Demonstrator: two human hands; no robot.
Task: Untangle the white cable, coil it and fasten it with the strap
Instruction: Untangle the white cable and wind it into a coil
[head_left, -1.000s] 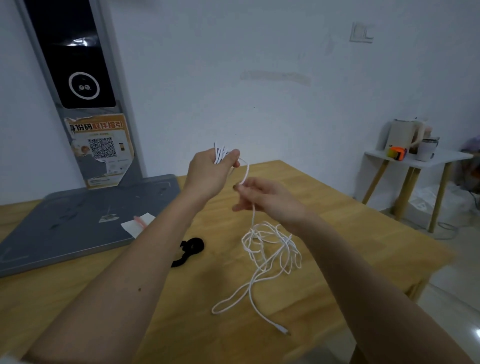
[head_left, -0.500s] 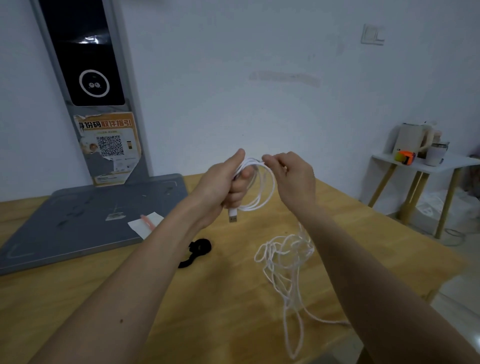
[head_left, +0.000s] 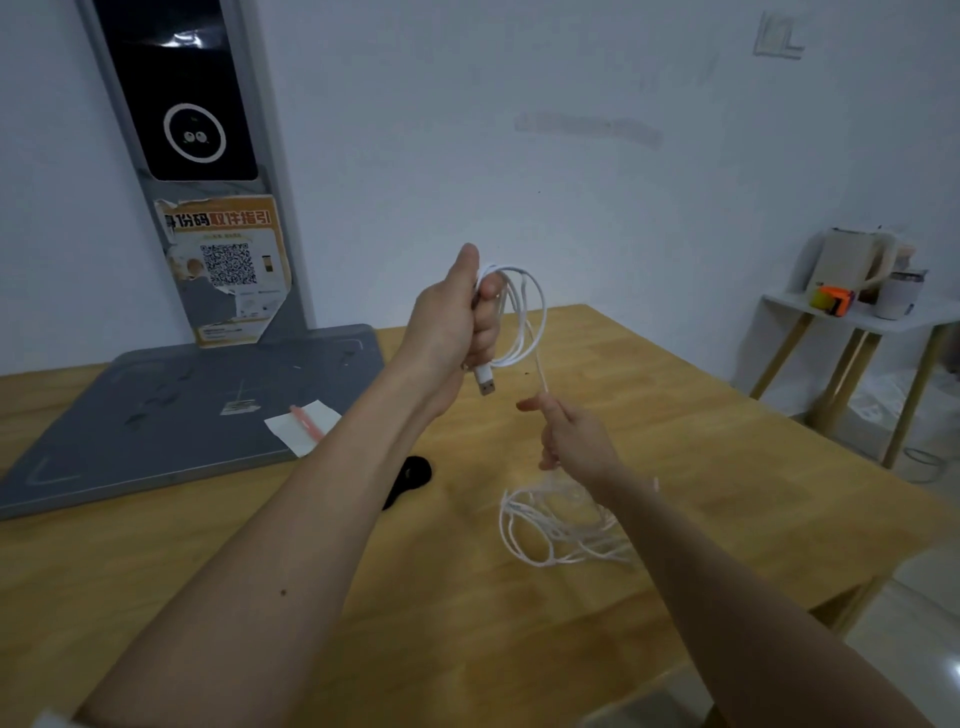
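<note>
White cable (head_left: 537, 322) loops sit gripped in the raised left hand (head_left: 457, 325), its strand running down through the right hand's (head_left: 569, 439) pinching fingers (head_left: 540, 410) to the tangle on the worktop (head_left: 727, 467), black strap (head_left: 410, 478) lying nearer the left.

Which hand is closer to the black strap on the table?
Right. The right hand hangs low, just right of the black strap, pinching the white cable. The left hand grips the coil higher up.
</note>
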